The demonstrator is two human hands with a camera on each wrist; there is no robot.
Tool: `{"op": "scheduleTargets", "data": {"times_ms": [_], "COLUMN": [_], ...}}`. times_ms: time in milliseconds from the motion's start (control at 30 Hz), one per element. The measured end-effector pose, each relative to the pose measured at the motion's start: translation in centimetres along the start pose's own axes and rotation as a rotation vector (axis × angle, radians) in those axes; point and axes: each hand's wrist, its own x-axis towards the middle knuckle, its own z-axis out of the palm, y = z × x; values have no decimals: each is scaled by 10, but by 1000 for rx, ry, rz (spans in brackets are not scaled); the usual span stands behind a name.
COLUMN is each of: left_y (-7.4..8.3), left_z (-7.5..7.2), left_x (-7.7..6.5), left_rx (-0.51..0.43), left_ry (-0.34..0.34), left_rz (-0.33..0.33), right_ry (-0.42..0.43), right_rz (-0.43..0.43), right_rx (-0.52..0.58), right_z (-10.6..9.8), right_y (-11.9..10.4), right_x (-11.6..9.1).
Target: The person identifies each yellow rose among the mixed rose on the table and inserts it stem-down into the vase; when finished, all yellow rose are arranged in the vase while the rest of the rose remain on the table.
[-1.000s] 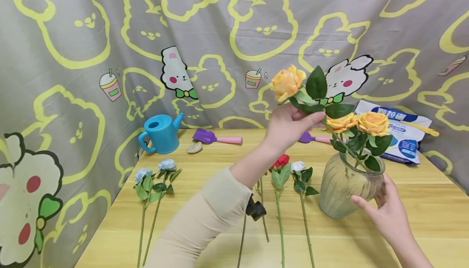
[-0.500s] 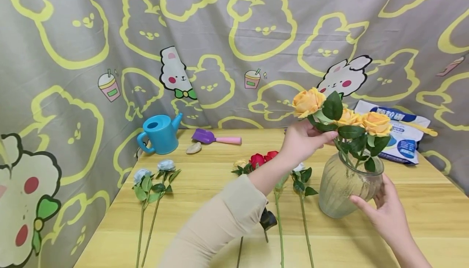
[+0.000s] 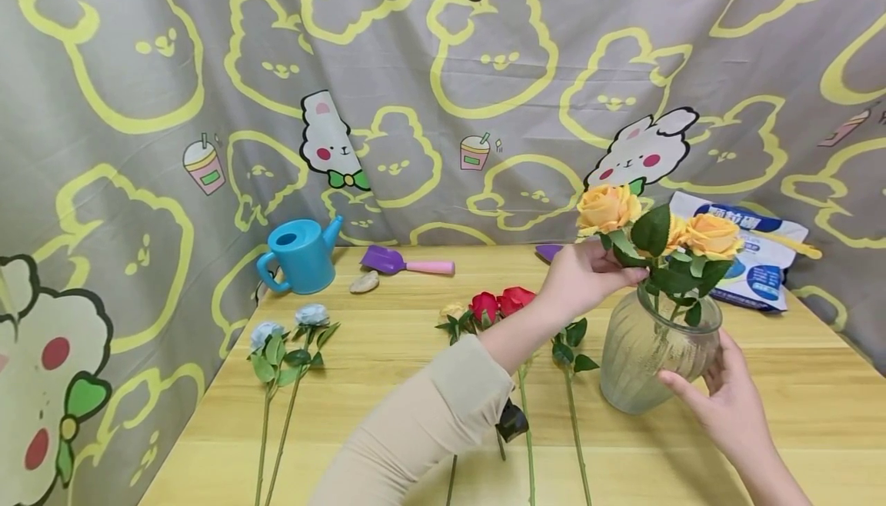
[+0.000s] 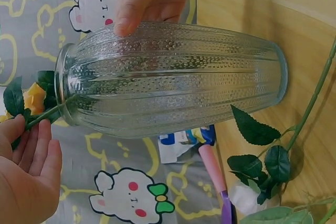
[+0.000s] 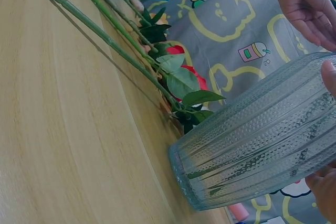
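Observation:
In the head view my left hand [image 3: 580,279] pinches a yellow-orange rose [image 3: 607,208] by its stem, just under the bloom. That stem runs into the mouth of a ribbed clear glass vase [image 3: 640,364]. Two more yellow-orange roses stand in the vase; one bloom [image 3: 713,235] shows fully, the other is partly hidden. My right hand [image 3: 730,402] grips the vase's right side, thumb in front and fingers behind. The left wrist view shows the stem [image 4: 47,115] between my left thumb and fingers at the vase rim. Stem ends inside the vase are blurred by textured glass.
On the wooden table lie two pale blue roses [image 3: 311,315], red roses [image 3: 514,300] and other stems, partly behind my left forearm. A blue watering can [image 3: 304,256], a purple shovel [image 3: 388,260], a stone [image 3: 364,282] and a blue-and-white bag [image 3: 757,275] stand or lie at the back.
My left hand has moved right and down with the rose, bringing its bloom close beside the other two above the vase. My right hand has stayed on the vase.

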Motion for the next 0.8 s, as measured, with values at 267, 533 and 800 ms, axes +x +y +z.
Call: {"op": "scheduleTargets", "data": {"times_ms": [267,533,800], "left_y": [-1,-5,-9], "left_z": [-1,4,16], "left_x": [1,2,0], "left_rx": [-56,-278,-328], "left_ry": [35,75,86], "left_rz": [34,53,44], "right_ry": [-12,-13,-6], "right_rz": [6,1,-1], "right_rx": [-21,10,58], "right_z": [0,0,0], "right_y": [-2,-1,-1], "right_x": [0,0,1]}}
